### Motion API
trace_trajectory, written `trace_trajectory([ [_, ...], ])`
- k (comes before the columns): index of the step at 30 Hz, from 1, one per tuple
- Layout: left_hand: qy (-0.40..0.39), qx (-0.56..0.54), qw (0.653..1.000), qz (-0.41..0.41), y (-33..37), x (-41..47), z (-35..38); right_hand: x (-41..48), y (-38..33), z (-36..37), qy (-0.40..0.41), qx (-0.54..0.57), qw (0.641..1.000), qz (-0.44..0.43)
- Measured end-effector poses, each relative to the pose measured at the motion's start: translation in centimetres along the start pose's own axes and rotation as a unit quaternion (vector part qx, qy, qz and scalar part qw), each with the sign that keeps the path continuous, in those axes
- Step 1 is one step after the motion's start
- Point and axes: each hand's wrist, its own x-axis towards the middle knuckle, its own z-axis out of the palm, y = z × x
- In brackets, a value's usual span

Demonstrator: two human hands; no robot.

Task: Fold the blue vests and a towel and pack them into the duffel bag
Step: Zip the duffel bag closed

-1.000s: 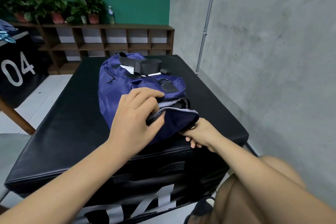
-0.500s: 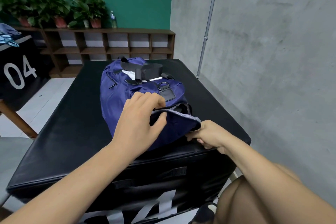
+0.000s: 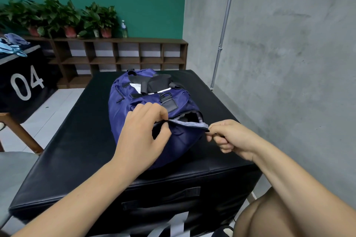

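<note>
Head view: a person works on a navy duffel bag [image 3: 134, 106] that lies lengthwise on a black padded block [image 3: 77, 150], its near end facing the camera. The left hand [image 3: 142, 132] pinches the left part of the end pocket's grey-lined lip [image 3: 188, 124] between thumb and curled fingers. A second ago those fingers were tucked into the opening. The right hand [image 3: 231, 136], which was low under the bag's near corner, has risen to the lip's right tip. Its fingers are closed, thumb and forefinger nipping a small dark piece there, possibly a zip pull, too small to confirm. Between the two hands the lip now runs taut and nearly straight, where it sagged before.

That suggests the pocket is about to be zipped shut, a closing step late in the packing. No vest or towel lies on the block. Something white shows under the black carry straps [image 3: 154, 81], but what it is cannot be told. Pale blue cloth [image 3: 11, 48] sits on a separate block marked 04 [image 3: 25, 82], well apart.
</note>
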Motion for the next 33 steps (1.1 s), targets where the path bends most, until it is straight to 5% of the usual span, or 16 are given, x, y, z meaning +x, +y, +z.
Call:
trace_trajectory([
  [5, 0.045, 0.045, 0.998, 0.015, -1.2, 1.2, -2.1, -0.8, -1.5, 0.9, -0.013, -0.001, 1.000, -0.010],
  [18, -0.023, 0.195, 0.972, 0.131, -1.3, 1.1, -2.6, -1.7, -5.8, 4.8, 0.054, -0.151, 0.987, -0.017],
  [23, -0.079, 0.214, 0.958, 0.171, -0.7, 0.7, -1.5, -2.4, -7.9, 3.6, 0.043, -0.078, 0.995, -0.053],
  [29, -0.074, 0.149, 0.980, 0.106, -0.1, 0.9, -1.9, -3.2, -8.4, 5.5, 0.035, -0.177, 0.979, -0.093],
  [33, -0.037, 0.124, 0.988, 0.086, 0.2, 1.2, -1.6, -4.0, -8.1, 7.1, 0.064, -0.340, 0.922, -0.172],
])
